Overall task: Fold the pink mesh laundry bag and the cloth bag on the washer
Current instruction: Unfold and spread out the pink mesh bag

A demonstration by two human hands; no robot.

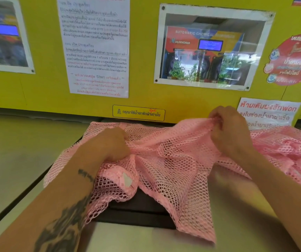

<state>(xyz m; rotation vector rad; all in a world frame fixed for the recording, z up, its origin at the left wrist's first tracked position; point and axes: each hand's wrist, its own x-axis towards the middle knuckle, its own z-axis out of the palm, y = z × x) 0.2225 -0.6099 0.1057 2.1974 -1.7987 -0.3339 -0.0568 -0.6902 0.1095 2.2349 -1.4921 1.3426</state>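
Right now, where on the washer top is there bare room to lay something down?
Bare metal lies left of the pink mesh bag, beyond the left hand, and at the near edge, lower right. The middle and far right, past the right hand, are covered.

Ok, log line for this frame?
stage: folding not yet done | left hand: grip on mesh bag | right hand: grip lifting bag edge | bag: spread, rumpled on washer

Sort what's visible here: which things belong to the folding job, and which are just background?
Job:
pink mesh bag, gripped by left hand and right hand
washer top

Background:
printed notice
framed photo
yellow sticker
red round sticker

No cloth bag identifiable.
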